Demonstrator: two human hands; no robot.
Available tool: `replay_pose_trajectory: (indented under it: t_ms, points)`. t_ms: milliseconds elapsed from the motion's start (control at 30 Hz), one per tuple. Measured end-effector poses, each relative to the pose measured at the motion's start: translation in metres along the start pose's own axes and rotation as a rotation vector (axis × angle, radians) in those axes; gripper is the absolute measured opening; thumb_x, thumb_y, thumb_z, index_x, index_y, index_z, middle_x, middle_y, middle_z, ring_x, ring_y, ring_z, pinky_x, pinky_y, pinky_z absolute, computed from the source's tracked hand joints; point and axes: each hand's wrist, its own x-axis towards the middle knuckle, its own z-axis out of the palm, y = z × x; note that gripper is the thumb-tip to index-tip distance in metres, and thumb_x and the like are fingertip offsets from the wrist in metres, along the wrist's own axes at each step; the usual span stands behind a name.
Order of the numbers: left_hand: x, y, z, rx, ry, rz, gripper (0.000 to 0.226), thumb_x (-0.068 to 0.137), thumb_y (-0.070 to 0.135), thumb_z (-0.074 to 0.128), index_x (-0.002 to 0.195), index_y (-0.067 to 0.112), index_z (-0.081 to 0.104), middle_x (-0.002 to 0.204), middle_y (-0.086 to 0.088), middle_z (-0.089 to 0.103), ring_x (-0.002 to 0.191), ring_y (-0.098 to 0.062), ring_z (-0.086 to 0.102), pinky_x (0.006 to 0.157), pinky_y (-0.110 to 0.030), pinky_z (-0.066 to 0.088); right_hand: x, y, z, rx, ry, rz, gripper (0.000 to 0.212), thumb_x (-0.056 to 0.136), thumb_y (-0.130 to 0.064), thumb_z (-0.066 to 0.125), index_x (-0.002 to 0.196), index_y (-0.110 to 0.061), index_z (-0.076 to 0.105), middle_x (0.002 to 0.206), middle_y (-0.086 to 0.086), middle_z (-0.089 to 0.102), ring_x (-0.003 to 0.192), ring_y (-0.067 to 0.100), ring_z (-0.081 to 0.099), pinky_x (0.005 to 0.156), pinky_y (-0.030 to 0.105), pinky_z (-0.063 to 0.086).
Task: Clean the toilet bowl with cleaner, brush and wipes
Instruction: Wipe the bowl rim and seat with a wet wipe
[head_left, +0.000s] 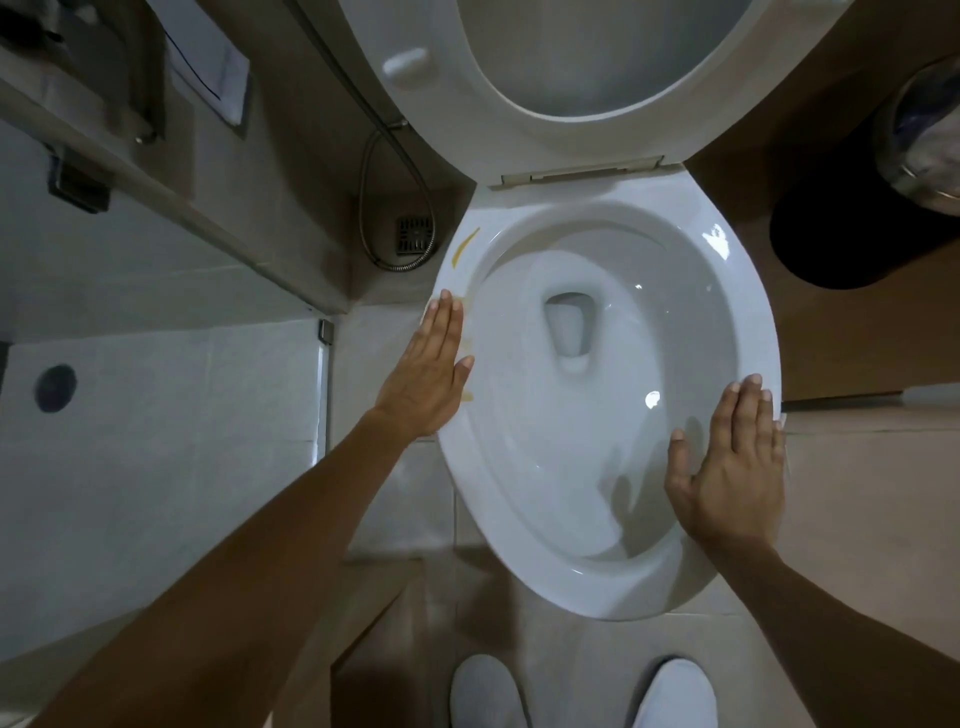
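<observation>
A white toilet bowl (737, 291) fills the middle of the head view, with its seat and lid (447, 104) raised behind it. A yellow-brown streak (464, 248) marks the left rim, and fainter smears lie beside my left hand. My left hand (431, 369) rests flat on the left rim, fingers straight and together. My right hand (737, 462) lies flat on the right rim, fingers straight, thumb spread toward the bowl. Neither hand holds anything. No cleaner, brush or wipes show.
A metal hose (374, 208) loops on the tiled floor left of the toilet, next to a floor drain (415, 235). A glass shower partition (322, 384) stands at left. A dark bin (852, 239) stands at right. My white slippers (485, 691) are below the bowl.
</observation>
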Motion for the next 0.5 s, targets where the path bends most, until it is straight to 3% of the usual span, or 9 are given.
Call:
replay_pose_trajectory:
  t_ms: [200,400,500]
  points:
    - [-0.011,-0.002,0.005,-0.009,0.001,0.005,0.067,0.095,0.045,0.009,0.149,0.01,-0.011,0.156,-0.001,-0.019,0.143,-0.012,-0.02,0.115,-0.022,-0.01,0.0,0.0,-0.001,0.003,-0.006,0.007,0.078,0.09,-0.049,0.02,0.151,-0.002,0.015,0.159,0.015,0.009,0.148,0.027,0.008,0.119,0.041,0.009]
    - [0.027,-0.01,-0.01,0.051,-0.012,0.007,0.063,0.102,0.029,0.026,0.149,0.005,-0.008,0.158,-0.01,-0.014,0.146,-0.02,-0.014,0.12,-0.036,0.002,0.0,0.0,-0.001,0.002,-0.013,0.008,0.078,0.09,-0.051,0.017,0.152,-0.003,0.014,0.16,0.014,0.008,0.148,0.027,0.007,0.119,0.041,0.009]
    - [0.026,-0.005,-0.011,0.052,-0.007,-0.03,0.063,0.102,0.028,0.027,0.15,0.007,-0.009,0.158,-0.009,-0.015,0.145,-0.02,-0.015,0.119,-0.036,-0.002,0.0,0.0,-0.002,0.004,-0.018,0.008,0.078,0.09,-0.052,0.016,0.152,-0.004,0.013,0.16,0.013,0.007,0.148,0.027,0.007,0.119,0.04,0.008]
